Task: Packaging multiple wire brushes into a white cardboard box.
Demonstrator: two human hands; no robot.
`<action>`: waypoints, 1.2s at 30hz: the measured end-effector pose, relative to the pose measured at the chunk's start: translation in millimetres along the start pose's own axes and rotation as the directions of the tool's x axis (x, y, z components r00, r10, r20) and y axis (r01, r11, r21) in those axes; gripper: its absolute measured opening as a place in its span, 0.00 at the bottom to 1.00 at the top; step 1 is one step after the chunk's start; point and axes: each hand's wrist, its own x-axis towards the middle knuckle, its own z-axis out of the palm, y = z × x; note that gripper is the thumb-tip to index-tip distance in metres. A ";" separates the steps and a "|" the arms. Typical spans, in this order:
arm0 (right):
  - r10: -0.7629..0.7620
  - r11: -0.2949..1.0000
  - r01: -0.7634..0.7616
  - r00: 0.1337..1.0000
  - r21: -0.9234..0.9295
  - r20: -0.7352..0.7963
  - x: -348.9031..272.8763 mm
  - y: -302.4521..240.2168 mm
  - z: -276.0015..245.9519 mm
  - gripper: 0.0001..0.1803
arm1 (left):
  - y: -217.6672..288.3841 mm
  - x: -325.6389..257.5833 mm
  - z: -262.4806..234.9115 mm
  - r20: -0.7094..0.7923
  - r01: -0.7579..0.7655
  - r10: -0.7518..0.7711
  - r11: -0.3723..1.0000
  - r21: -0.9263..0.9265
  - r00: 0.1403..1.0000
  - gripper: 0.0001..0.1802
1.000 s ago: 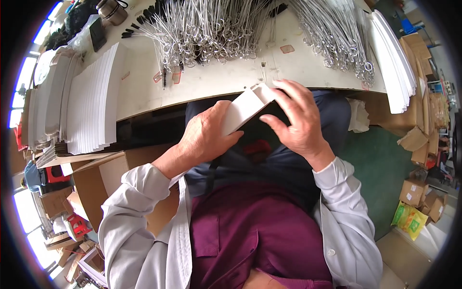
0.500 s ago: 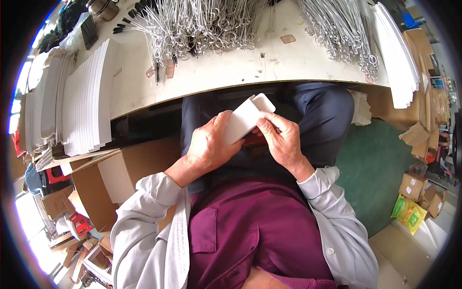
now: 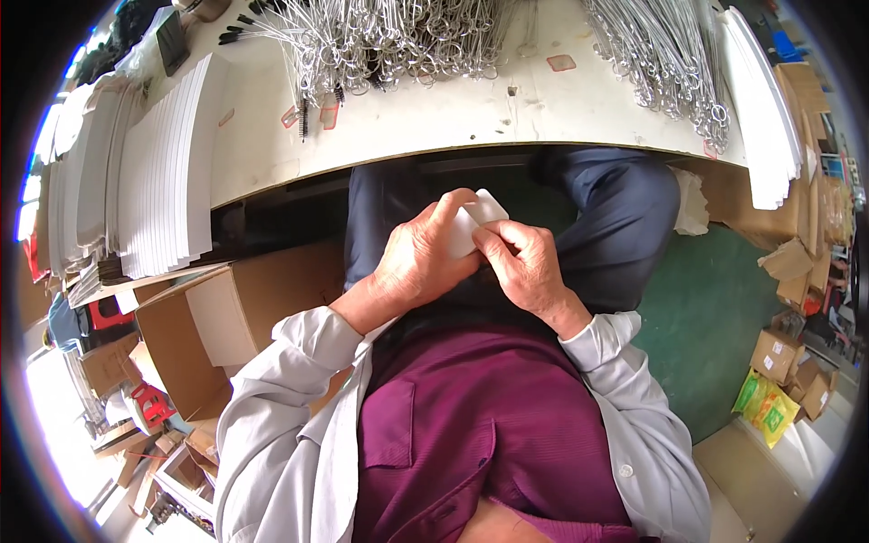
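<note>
A narrow white paper box (image 3: 462,237) is held over my lap, just off the table's near edge. My left hand (image 3: 418,258) is wrapped round its body and covers most of it. At the box's far end a rounded flap (image 3: 489,207) stands out. My right hand (image 3: 527,270) is closed, thumb and forefinger pinching the box by its end, close below the flap. The inside of the box cannot be seen.
On the white table (image 3: 398,118) lie a big heap of wire-handled brushes (image 3: 398,45) and a smaller bundle of them (image 3: 665,72). White folded cartons (image 3: 167,172) stand at the left, more white sheets (image 3: 759,118) at the right. An open cardboard box (image 3: 195,335) sits at lower left.
The box has turned and dropped slightly toward me, so less of its side shows. My left hand has moved a little right and now covers more of it. The view has shifted slightly.
</note>
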 end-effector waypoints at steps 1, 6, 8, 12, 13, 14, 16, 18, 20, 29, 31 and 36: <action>0.002 1.000 -0.002 1.000 0.001 0.000 -0.8 1.6 0.2 0.12 | -1.6 -1.0 2.3 0.001 0.002 -0.002 1.000 0.000 1.000 0.34; -0.061 0.997 0.064 0.996 0.034 -0.069 -7.2 10.8 10.5 0.12 | -1.9 -3.5 7.7 -0.019 0.021 -0.022 1.000 -0.020 1.000 0.26; 0.024 0.994 -0.014 0.996 0.111 -0.083 -11.6 5.4 9.2 0.14 | -1.6 -3.9 8.2 -0.012 0.049 -0.049 0.999 -0.014 0.999 0.26; 0.124 0.972 -0.105 0.989 0.209 -0.083 -12.0 7.3 10.0 0.17 | -5.5 -7.5 15.0 0.004 0.091 -0.092 0.995 0.045 0.996 0.25; 0.103 0.989 -0.100 0.994 0.105 -0.026 -12.1 8.3 8.7 0.16 | -7.0 -8.5 17.7 0.005 0.092 -0.093 0.995 0.043 0.996 0.25; 0.022 0.999 -0.023 0.998 -0.022 -0.054 -11.9 7.3 10.3 0.15 | -8.5 -9.6 20.4 -0.018 0.092 -0.091 0.995 0.034 0.996 0.26; -0.098 0.994 0.092 0.990 -0.061 -0.097 -8.2 11.6 14.9 0.15 | -6.8 -10.9 22.3 -0.040 0.093 -0.092 0.995 0.025 0.995 0.26; -0.218 0.973 0.205 0.967 -0.103 -0.134 -7.6 10.8 13.7 0.15 | -2.0 -11.5 21.2 -0.086 0.089 -0.090 0.996 -0.018 0.992 0.28; -0.251 0.903 0.226 0.968 -0.365 -0.020 -7.9 3.6 7.2 0.14 | -2.8 -14.3 20.9 -0.089 0.110 -0.112 0.994 -0.028 0.990 0.31; -0.030 0.985 0.012 0.994 -0.170 -0.102 -3.0 7.8 12.8 0.10 | -4.8 -15.4 23.2 -0.066 0.119 -0.117 0.992 0.033 0.991 0.39; 0.043 0.995 -0.053 0.992 -0.079 -0.118 -3.7 7.9 19.1 0.09 | -4.0 -15.6 23.7 -0.079 0.107 -0.103 0.993 0.047 0.992 0.38; 0.173 0.977 -0.158 0.980 0.144 -0.099 -3.3 8.8 19.7 0.08 | -3.0 -16.9 29.1 -0.198 0.054 -0.030 0.992 0.117 0.980 0.31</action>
